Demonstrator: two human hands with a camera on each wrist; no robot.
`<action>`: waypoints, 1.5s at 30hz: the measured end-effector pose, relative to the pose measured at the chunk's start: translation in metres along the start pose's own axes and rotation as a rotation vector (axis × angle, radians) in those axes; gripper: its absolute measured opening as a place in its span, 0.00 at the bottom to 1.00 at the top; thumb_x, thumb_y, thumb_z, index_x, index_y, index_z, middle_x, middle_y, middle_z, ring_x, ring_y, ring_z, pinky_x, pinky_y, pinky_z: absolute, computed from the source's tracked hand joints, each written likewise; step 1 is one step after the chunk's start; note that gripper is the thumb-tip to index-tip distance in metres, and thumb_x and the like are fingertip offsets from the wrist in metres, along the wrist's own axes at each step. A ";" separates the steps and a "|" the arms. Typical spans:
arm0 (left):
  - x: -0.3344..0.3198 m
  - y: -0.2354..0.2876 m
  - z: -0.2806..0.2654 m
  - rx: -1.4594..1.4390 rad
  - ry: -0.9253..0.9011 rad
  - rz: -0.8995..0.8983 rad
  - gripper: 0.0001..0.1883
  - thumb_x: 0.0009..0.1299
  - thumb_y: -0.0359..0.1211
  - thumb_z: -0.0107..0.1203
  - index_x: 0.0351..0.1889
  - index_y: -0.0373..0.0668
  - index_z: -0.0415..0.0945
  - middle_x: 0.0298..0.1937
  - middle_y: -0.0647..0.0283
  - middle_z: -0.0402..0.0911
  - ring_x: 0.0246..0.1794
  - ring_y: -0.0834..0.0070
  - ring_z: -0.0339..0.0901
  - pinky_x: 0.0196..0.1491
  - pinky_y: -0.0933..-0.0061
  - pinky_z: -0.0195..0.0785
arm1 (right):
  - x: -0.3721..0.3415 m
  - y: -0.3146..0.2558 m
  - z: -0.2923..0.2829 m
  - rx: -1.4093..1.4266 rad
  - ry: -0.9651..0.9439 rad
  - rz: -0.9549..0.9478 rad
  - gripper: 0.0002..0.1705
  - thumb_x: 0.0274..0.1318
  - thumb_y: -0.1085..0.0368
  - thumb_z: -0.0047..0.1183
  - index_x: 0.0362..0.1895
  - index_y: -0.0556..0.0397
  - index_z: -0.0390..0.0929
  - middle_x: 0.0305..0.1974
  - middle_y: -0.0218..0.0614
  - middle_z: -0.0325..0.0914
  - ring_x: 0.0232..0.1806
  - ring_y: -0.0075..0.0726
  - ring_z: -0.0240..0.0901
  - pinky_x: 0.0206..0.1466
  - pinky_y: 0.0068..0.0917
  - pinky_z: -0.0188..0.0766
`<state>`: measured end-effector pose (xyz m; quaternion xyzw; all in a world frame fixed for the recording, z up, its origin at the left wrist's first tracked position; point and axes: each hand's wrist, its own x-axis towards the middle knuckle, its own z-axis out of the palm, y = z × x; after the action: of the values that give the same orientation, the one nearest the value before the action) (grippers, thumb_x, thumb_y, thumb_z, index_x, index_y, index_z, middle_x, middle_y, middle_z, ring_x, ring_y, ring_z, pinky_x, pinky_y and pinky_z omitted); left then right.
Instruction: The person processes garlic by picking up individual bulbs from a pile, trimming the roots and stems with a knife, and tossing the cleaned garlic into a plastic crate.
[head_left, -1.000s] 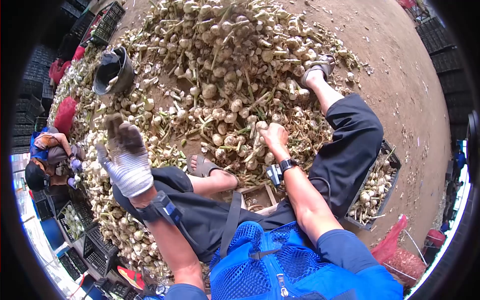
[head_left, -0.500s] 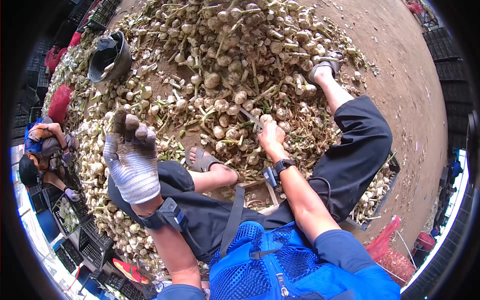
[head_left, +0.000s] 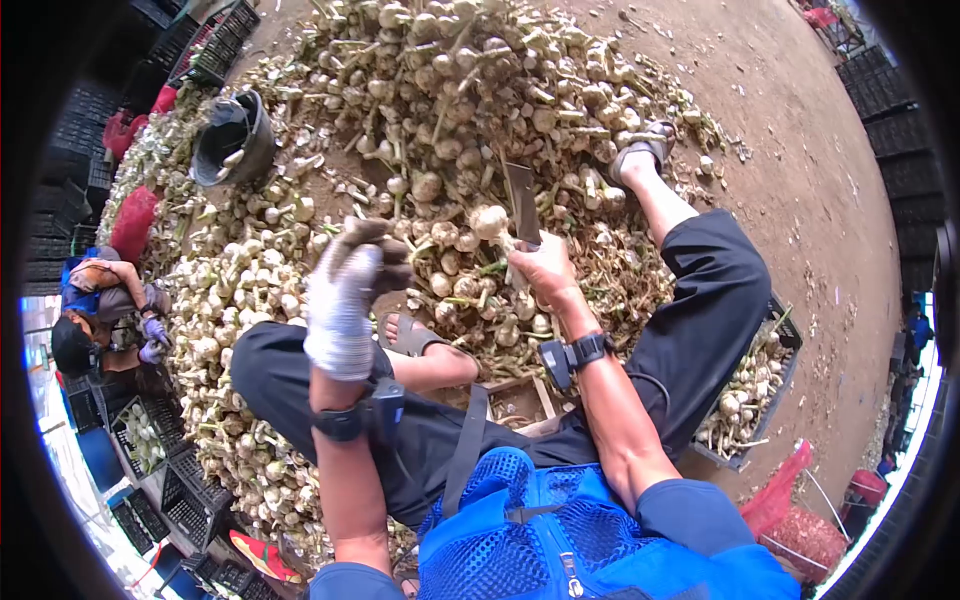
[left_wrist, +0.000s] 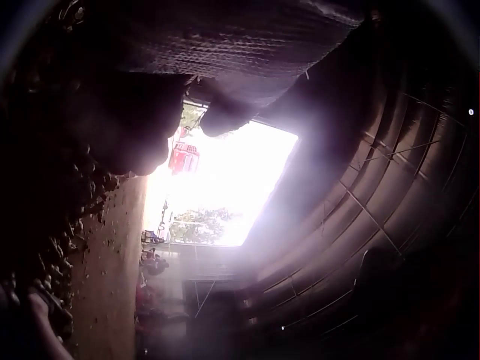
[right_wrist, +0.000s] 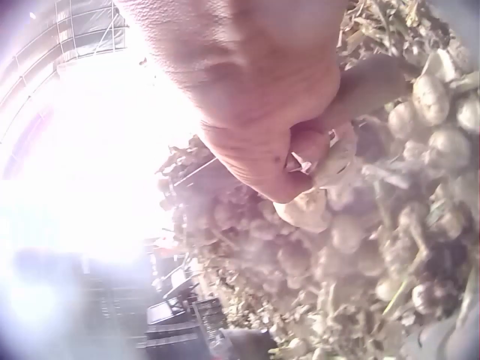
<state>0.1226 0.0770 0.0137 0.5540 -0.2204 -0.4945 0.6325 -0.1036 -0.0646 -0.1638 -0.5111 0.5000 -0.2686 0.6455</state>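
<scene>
My right hand (head_left: 545,268) grips a knife (head_left: 522,205), its flat dark blade pointing away from me over the pile. A pale garlic bulb (head_left: 489,221) is at the thumb and fingertips of that hand. In the right wrist view the same bulb (right_wrist: 304,210) shows under the pinching fingers. My left hand (head_left: 348,290), in a striped white glove with dirty fingers, is raised above the left knee, fingers loosely bent and nothing visible in them. The left wrist view is dark, with the gloved fingers (left_wrist: 135,127) near its top.
A large heap of garlic (head_left: 430,80) spreads in front and to the left. A black bucket (head_left: 233,145) stands on it. A crate of garlic (head_left: 745,400) sits beside the right leg, and a wooden frame (head_left: 545,400) lies between the legs. Another person (head_left: 100,300) crouches at left.
The left hand has turned from palm-up spread to fingers bent toward the right, moving nearer the right hand. The knife blade now stands out clearly, and the right hand's garlic bulb is raised.
</scene>
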 end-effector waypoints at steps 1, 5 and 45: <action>0.001 -0.006 0.006 0.115 0.048 -0.027 0.25 0.74 0.40 0.56 0.63 0.34 0.69 0.48 0.53 0.81 0.41 0.69 0.82 0.47 0.70 0.76 | -0.011 -0.024 0.009 0.083 -0.046 -0.036 0.07 0.48 0.71 0.62 0.28 0.48 0.76 0.23 0.15 0.69 0.26 0.11 0.61 0.27 0.17 0.60; 0.019 -0.046 0.001 0.219 -0.038 0.010 0.30 0.72 0.47 0.60 0.63 0.34 0.71 0.52 0.63 0.78 0.50 0.78 0.75 0.53 0.74 0.69 | -0.051 -0.097 0.034 0.170 -0.137 -0.080 0.05 0.50 0.70 0.64 0.31 0.51 0.80 0.22 0.18 0.72 0.23 0.13 0.64 0.25 0.20 0.63; 0.012 -0.058 0.032 1.131 0.061 0.612 0.35 0.54 0.48 0.75 0.56 0.44 0.74 0.40 0.61 0.87 0.37 0.63 0.85 0.41 0.70 0.79 | -0.050 -0.064 0.058 -0.440 0.257 -0.971 0.22 0.55 0.47 0.60 0.28 0.55 0.74 0.27 0.46 0.74 0.27 0.55 0.76 0.28 0.40 0.71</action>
<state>0.0790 0.0568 -0.0331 0.7277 -0.5772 -0.0830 0.3611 -0.0580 -0.0202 -0.0870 -0.7690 0.3257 -0.4853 0.2590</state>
